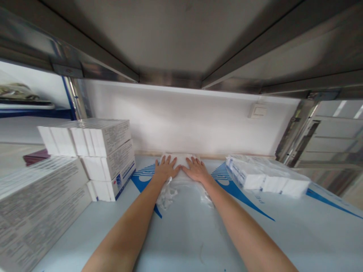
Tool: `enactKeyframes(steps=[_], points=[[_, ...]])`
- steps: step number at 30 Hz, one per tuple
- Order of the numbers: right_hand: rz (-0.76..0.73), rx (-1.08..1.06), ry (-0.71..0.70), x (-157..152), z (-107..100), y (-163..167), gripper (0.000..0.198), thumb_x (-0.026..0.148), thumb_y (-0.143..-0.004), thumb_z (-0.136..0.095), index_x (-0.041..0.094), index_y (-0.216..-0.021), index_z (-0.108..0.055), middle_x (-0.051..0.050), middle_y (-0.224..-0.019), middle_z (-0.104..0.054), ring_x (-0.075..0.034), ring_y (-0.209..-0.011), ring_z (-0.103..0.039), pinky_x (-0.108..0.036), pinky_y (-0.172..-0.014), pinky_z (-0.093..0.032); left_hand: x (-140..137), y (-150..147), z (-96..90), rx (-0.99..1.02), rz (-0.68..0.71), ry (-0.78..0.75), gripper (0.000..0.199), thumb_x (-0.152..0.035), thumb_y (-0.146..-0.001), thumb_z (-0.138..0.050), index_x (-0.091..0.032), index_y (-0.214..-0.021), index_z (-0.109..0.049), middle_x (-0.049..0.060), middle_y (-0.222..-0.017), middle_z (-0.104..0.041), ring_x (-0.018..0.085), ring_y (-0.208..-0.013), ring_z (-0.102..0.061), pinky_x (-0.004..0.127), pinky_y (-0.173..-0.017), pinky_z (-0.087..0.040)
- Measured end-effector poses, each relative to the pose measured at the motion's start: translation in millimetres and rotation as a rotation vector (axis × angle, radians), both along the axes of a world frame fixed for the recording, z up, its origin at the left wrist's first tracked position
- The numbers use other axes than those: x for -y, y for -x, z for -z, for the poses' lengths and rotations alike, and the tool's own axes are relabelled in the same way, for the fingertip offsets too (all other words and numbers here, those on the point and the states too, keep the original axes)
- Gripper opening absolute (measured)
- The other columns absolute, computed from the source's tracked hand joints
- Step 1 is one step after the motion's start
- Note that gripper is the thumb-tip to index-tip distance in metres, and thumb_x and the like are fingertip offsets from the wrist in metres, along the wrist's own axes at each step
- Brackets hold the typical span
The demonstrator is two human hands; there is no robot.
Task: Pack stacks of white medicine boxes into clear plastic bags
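Note:
Both arms reach forward across a light blue shelf surface with dark blue printing. My left hand (167, 168) lies flat, fingers spread, on a white plastic-wrapped pack (180, 174) close to the back wall. Beside it my right hand (196, 169) also rests flat on the same pack, fingers apart and thumb near the left thumb. Crumpled clear plastic (167, 194) spreads from the pack's near side, by the left wrist and under the right wrist. The hands hide much of the pack, so its contents cannot be made out.
Stacked white printed boxes (117, 151) stand at the left, with more boxes (42, 211) nearer. A plastic-wrapped pack of white bundles (269, 175) lies at the right. A metal shelf (170, 45) hangs low overhead. A switch (258, 111) is on the back wall; metal posts (76, 98) flank the shelf.

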State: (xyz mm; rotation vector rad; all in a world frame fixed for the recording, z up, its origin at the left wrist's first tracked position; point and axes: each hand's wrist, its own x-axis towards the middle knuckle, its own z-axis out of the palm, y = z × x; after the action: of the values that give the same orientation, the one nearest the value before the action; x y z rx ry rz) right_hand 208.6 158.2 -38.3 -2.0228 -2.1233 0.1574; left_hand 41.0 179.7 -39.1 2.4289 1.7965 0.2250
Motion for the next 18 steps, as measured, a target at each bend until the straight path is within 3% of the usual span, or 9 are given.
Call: enactKeyframes(steps=[11,14,18], points=[[-0.023,-0.199,-0.014,-11,6,-7,0.079,0.057,-0.09,-0.052,0.008,-0.151,-0.04,-0.021,-0.161,-0.025,-0.034,-0.151,-0.019,-0.046,-0.121,-0.013,-2,9,-2.3,-0.008,-0.055,0.029,0.079,-0.071,-0.091,-0.024,-0.027,-0.157,-0.025,0.013,-0.166,-0.014,0.035,-0.152,-0.016,0.068,-0.116,-0.006],[-0.014,-0.323,-0.084,-14,0,-18,0.074,0.051,-0.088,-0.059,0.013,-0.149,-0.044,-0.017,-0.159,-0.034,-0.031,-0.148,-0.03,-0.043,-0.119,-0.025,-3,13,-6.1,-0.001,-0.034,0.05,0.079,-0.072,-0.09,-0.023,-0.029,-0.157,-0.025,0.012,-0.166,-0.013,0.035,-0.152,-0.014,0.067,-0.117,-0.007],[-0.03,-0.468,-0.256,-5,-17,-47,0.049,0.039,-0.096,-0.042,0.024,-0.143,-0.051,-0.006,-0.147,-0.054,-0.019,-0.133,-0.053,-0.034,-0.107,-0.043,-3,20,-29.3,0.034,-0.008,0.073,0.074,-0.071,-0.092,-0.016,-0.036,-0.156,-0.025,0.007,-0.166,-0.012,0.039,-0.151,-0.016,0.069,-0.113,-0.02]])
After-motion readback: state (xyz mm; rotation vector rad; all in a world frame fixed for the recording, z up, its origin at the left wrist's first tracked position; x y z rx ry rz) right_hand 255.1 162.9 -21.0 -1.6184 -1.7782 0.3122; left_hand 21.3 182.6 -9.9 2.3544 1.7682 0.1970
